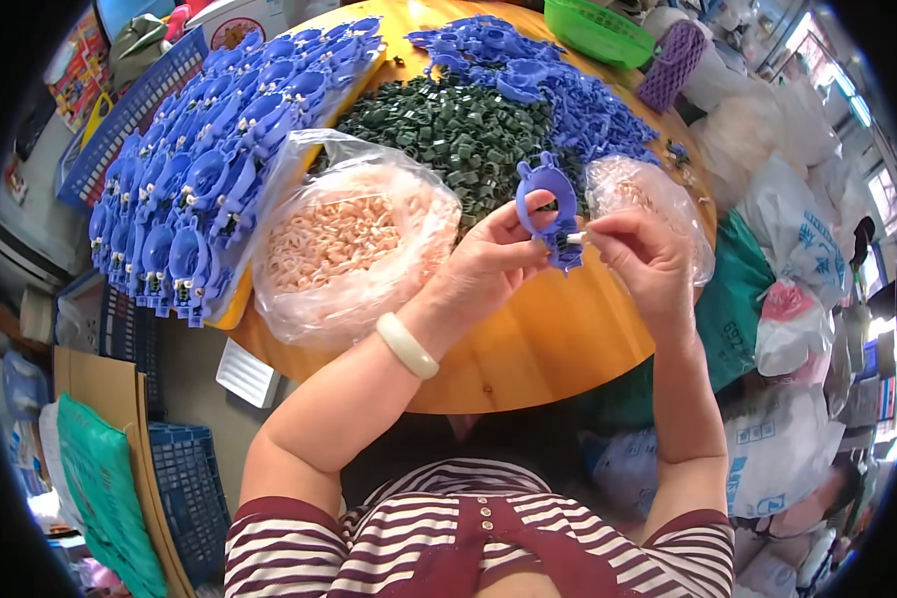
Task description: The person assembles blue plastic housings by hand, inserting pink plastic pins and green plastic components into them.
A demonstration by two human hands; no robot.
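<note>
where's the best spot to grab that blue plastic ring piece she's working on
Probably by the ring's left rim, coming from the left, as the left hand does now. The blue ring piece stands upright with an open centre, and the right hand is pressing a small white part at its lower right, so that side should stay free.

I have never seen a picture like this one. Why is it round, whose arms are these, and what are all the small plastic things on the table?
The picture comes from a wide fisheye camera worn on a person's head, looking down; that lens bends the edges. The arms are the wearer's own. The left hand holds a blue plastic ring-shaped piece. The right hand pinches a small white part against it. Below is a round wooden table. On it lie a clear bag of pale pink parts, a heap of dark green parts, loose blue pieces, and rows of stacked blue pieces at the left.
</note>
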